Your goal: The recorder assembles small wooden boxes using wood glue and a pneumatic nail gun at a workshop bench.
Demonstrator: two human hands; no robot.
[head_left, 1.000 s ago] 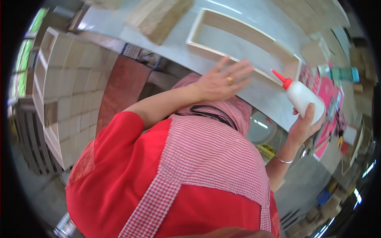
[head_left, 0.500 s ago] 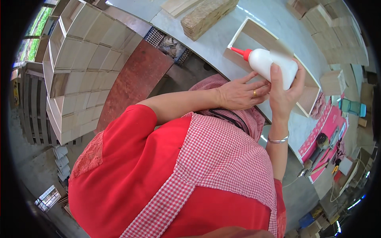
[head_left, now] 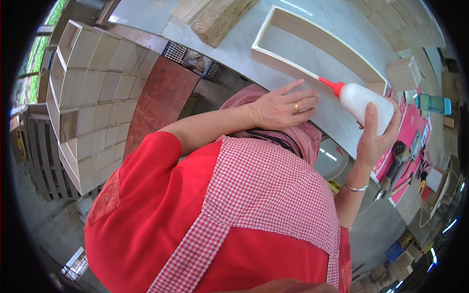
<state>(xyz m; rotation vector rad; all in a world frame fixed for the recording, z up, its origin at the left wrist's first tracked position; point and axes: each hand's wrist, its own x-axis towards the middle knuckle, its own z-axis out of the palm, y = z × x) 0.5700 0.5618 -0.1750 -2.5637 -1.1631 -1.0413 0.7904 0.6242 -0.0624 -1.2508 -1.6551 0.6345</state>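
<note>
- The squeeze bottle [head_left: 365, 105] is smooth and plain white, with a plump round body and curved shoulders; how full it is cannot be told.
- Its red collar narrows into a long, tapering red nozzle [head_left: 330, 84] with a pale tip.
- The bottle is held tilted above the bench [head_left: 233, 48] near its front edge, base toward the person's right, nozzle toward the left and away.
- The nozzle tip lies at the near wall of a wooden frame [head_left: 325, 37]; whether they touch cannot be told.
- The right hand [head_left: 377, 134] grasps the bottle low on its body, thumb along the near side; a silver bangle [head_left: 355, 188] circles that wrist.
- The left hand [head_left: 284, 109] is released, back upward, fingers loosely stretched toward the frame, by the bench's front edge; a gold ring [head_left: 296, 106] sits on one finger.
- The frame is a long rectangle of pale wood with whitish rims, lying on the bench, its long side roughly along the front edge.
- Left of the frame, a brown wrapped block [head_left: 220, 22] rests on the bench.
- To the right, beyond the frame's end, are a pink printed sheet [head_left: 408, 124] with tools on it and a teal container [head_left: 432, 103].
</note>
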